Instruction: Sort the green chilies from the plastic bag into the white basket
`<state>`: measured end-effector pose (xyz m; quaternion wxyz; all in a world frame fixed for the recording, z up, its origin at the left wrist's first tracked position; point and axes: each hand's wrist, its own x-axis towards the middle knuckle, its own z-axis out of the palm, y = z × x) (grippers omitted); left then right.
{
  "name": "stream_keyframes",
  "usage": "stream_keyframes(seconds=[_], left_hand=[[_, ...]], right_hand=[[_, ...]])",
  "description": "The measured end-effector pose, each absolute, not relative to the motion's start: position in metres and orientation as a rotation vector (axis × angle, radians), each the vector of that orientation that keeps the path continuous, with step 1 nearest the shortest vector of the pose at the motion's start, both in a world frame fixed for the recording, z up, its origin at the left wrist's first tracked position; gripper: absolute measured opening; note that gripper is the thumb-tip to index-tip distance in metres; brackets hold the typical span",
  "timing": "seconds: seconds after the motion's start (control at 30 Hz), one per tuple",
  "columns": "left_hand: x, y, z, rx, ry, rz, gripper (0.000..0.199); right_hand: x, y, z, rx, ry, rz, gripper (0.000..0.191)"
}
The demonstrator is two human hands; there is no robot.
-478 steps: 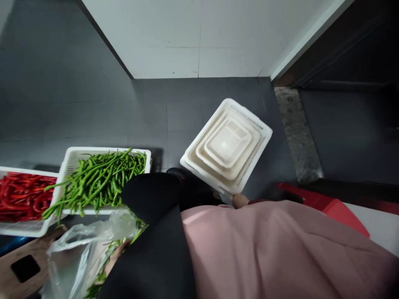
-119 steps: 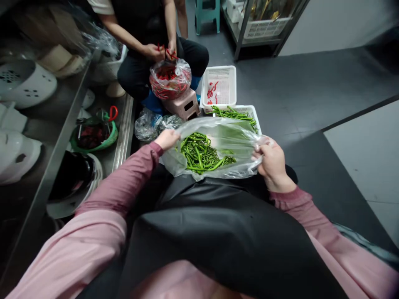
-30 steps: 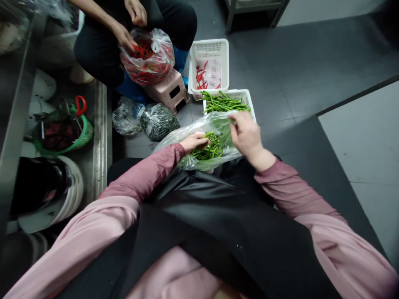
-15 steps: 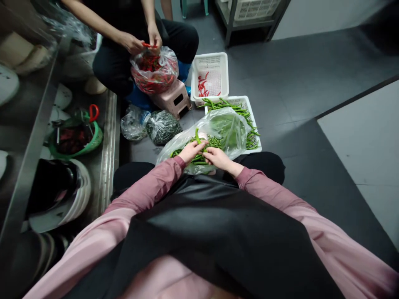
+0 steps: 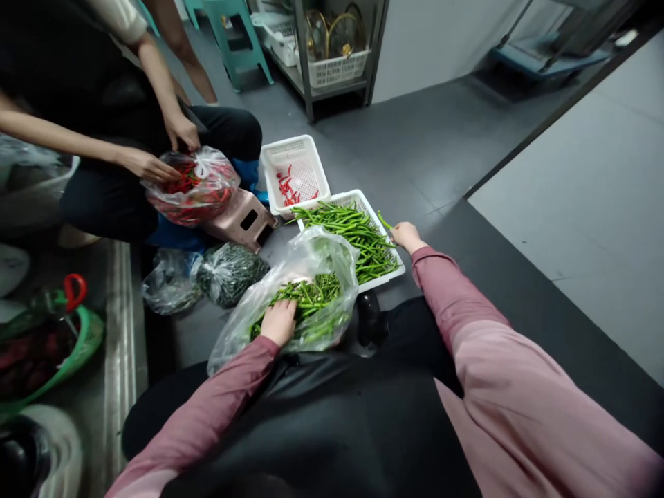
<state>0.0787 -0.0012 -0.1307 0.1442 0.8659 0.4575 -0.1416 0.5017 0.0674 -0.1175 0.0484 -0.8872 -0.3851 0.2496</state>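
Observation:
My right hand (image 5: 407, 236) is closed on a green chili pepper (image 5: 384, 221), held out at the right edge of a white basket (image 5: 381, 280) of green chilies (image 5: 350, 235). Down at the mouth of a clear plastic bag (image 5: 233, 342), my left hand (image 5: 280, 322) rests on more green chilies and stems (image 5: 314, 294). Its fingers look loosely extended over them, with the tips partly hidden. The bag sits in front of my lap and overlaps the basket's near corner.
Across from me a co-worker's hands (image 5: 150, 166) work at a bag of red chilies (image 5: 191, 200) on a pink stool (image 5: 243, 218). A white basket (image 5: 306, 149) holds a few red ones. A tied bag of dark greens (image 5: 228, 273) lies on the floor. Metal shelving (image 5: 117, 332) stands left.
My hands, together over the bag before, are now apart. The right has carried a green chili out to the basket's right; the left has lowered into the bag. My view has turned right.

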Motion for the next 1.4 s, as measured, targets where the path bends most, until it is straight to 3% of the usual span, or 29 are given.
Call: stream_keyframes(seconds=[0.27, 0.43, 0.53, 0.67, 0.83, 1.03, 1.4], left_hand=[[0.072, 0.004, -0.150, 2.352, 1.292, -0.501, 0.037], [0.079, 0.009, -0.155, 2.247, 1.225, -0.657, 0.034], [0.086, 0.012, -0.146, 2.234, 1.222, -0.675, 0.039], [0.088, 0.010, -0.132, 2.242, 1.196, -0.711, 0.040], [0.077, -0.008, -0.117, 2.357, 1.236, -0.622, 0.038], [0.067, -0.034, -0.120, 2.487, 1.192, -0.612, 0.050], [0.109, -0.054, -0.121, 2.317, 1.277, -0.688, 0.073]], right_hand=[[0.513, 0.200, -0.158, -2.640, -1.235, 0.654, 0.041], [0.505, 0.220, -0.172, -2.621, -1.341, 0.659, 0.040], [0.484, 0.195, -0.153, -2.426, -1.526, 0.580, 0.029], [0.416, 0.131, -0.096, -1.861, -1.828, 0.252, 0.035], [0.298, 0.002, -0.068, -1.015, -2.708, 0.414, 0.027], [0.257, -0.098, -0.103, -1.175, -3.137, 0.620, 0.019], [0.277, -0.125, -0.083, -0.928, -3.014, 0.423, 0.027]])
